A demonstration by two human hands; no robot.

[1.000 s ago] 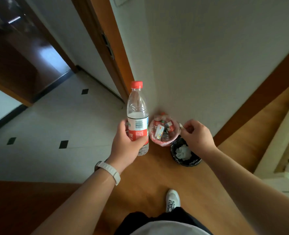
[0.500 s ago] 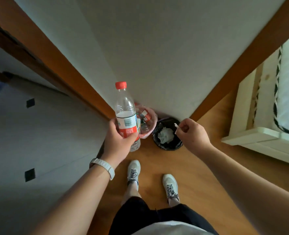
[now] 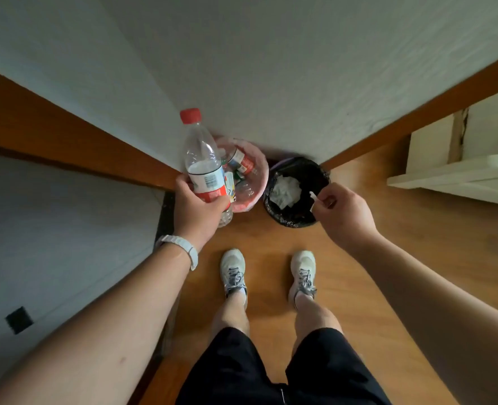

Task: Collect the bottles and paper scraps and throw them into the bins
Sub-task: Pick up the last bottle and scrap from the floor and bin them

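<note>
- In the half second before this frame, the person had stepped up to the wall; both shoes point(image 3: 233, 268) stood side by side at lower centre, and the two bins sat nearer beneath the hands.
- The left hand point(image 3: 198, 209), left of centre, was wrapped around a red-capped water bottle point(image 3: 203, 168), held upright over the near rim of the pink-lined bin point(image 3: 260, 171).
- The right hand point(image 3: 341, 214), right of centre, pinched a small paper scrap point(image 3: 313, 196) between fingertips at the edge of the black-lined bin point(image 3: 297, 220).
- Beyond, several bottles already lay in the pink-lined bin and crumpled paper point(image 3: 285, 190) in the black-lined one; both held items remained to be dropped.
</note>
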